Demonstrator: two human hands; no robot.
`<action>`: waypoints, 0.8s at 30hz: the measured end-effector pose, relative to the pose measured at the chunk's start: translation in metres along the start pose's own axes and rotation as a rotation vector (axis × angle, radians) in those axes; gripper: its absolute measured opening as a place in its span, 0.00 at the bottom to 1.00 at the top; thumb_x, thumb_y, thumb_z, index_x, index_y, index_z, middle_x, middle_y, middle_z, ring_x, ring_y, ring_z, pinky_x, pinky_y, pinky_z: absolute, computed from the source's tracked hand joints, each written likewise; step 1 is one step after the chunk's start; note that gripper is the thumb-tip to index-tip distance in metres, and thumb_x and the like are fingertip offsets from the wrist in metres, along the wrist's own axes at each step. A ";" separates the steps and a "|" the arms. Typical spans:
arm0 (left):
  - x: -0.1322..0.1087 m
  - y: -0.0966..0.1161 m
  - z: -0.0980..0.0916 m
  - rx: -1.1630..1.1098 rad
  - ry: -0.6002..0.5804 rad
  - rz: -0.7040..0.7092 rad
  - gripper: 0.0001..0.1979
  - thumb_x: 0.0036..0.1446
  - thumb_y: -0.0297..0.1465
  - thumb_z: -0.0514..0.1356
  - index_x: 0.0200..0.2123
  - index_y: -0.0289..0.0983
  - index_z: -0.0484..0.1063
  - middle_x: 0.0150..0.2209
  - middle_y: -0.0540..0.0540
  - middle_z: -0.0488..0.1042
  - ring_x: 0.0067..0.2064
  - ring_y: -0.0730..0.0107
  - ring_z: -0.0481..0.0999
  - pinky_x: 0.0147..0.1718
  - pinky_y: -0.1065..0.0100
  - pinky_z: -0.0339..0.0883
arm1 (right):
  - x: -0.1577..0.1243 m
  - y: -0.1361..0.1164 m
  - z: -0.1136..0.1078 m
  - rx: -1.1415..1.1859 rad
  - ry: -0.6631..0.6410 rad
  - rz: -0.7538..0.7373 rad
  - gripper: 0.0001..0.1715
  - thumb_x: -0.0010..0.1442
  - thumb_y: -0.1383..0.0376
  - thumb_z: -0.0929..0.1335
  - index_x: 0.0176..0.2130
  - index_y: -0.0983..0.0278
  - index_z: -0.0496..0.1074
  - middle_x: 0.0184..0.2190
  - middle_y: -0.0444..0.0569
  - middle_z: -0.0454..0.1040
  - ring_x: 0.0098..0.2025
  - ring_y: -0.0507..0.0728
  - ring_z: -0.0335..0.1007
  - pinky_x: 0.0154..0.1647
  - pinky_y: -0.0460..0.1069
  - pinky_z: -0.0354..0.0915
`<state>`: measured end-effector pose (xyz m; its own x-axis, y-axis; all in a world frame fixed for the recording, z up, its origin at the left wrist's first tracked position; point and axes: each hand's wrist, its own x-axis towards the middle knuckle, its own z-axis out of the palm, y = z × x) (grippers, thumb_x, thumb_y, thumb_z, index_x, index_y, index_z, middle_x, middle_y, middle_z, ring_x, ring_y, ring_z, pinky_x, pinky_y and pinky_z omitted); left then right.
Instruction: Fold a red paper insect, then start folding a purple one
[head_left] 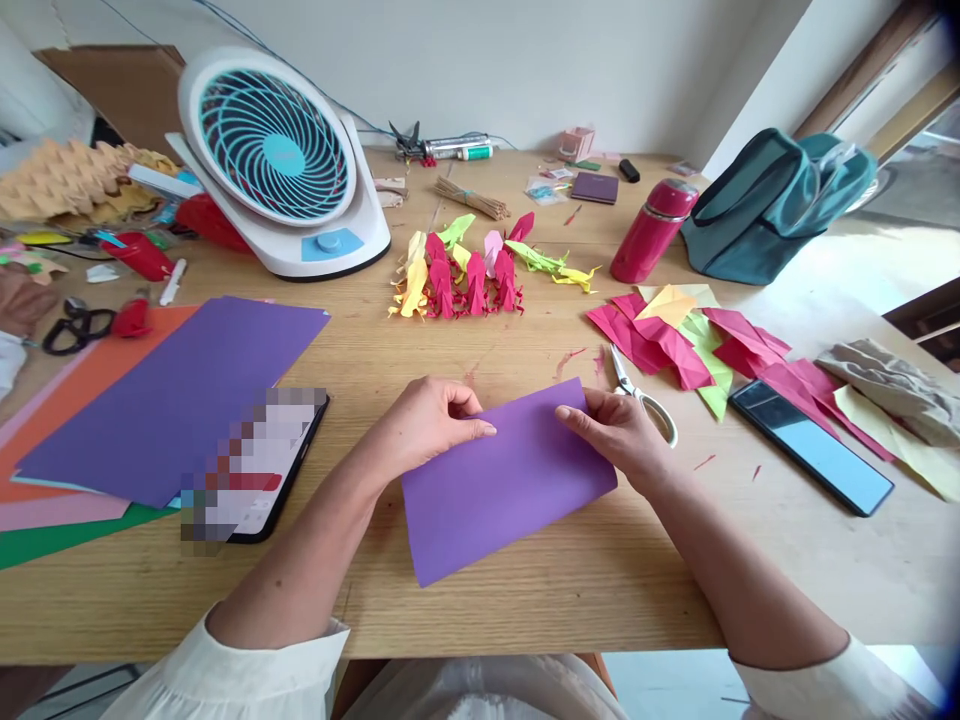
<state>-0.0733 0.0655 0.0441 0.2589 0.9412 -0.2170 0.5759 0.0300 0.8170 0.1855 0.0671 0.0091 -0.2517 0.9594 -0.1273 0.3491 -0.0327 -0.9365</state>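
Observation:
A purple sheet of paper (pixel 510 490), bent over along its near side, is between my two hands just above the wooden table. My left hand (pixel 431 425) pinches its far edge near the left, thumb on top. At the right end my right hand (pixel 619 430) grips the sheet, with the thumb lying on the upper face and the fingers behind it. White-handled scissors (pixel 645 400) lie partly behind my right hand. Beyond the sheet stand several folded paper figures (pixel 469 275) in red, yellow and green.
Coloured paper sheets (pixel 172 390) and a phone (pixel 277 465) lie at left, below a fan (pixel 277 150). At right are creased red papers (pixel 652 340), another phone (pixel 814 445), a red flask (pixel 652 230) and a teal bag (pixel 757 215). Another person's hand (pixel 26 300) shows at far left.

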 end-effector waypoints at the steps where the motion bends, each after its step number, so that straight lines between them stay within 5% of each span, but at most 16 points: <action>1: -0.001 0.001 0.001 0.010 0.000 -0.008 0.13 0.48 0.41 0.67 0.23 0.37 0.75 0.24 0.52 0.75 0.27 0.70 0.71 0.24 0.71 0.60 | -0.001 0.003 0.001 0.066 -0.018 0.027 0.24 0.58 0.44 0.72 0.36 0.62 0.78 0.29 0.47 0.79 0.27 0.55 0.71 0.25 0.48 0.66; 13: -0.006 0.011 0.004 0.059 -0.028 -0.098 0.14 0.48 0.43 0.67 0.24 0.36 0.77 0.24 0.50 0.76 0.26 0.70 0.71 0.23 0.71 0.60 | -0.006 0.010 0.002 0.261 -0.042 0.120 0.21 0.53 0.49 0.76 0.38 0.61 0.78 0.31 0.48 0.80 0.29 0.56 0.73 0.27 0.49 0.70; 24: -0.006 0.007 0.004 0.073 -0.057 -0.063 0.12 0.51 0.42 0.65 0.27 0.38 0.77 0.29 0.50 0.78 0.31 0.67 0.74 0.27 0.69 0.63 | -0.007 -0.004 0.005 0.365 -0.050 0.164 0.26 0.49 0.43 0.76 0.30 0.62 0.75 0.24 0.44 0.74 0.23 0.51 0.65 0.21 0.46 0.61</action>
<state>-0.0678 0.0586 0.0491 0.2624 0.9176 -0.2985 0.6471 0.0622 0.7599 0.1820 0.0589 0.0119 -0.2657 0.9187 -0.2923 0.0468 -0.2906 -0.9557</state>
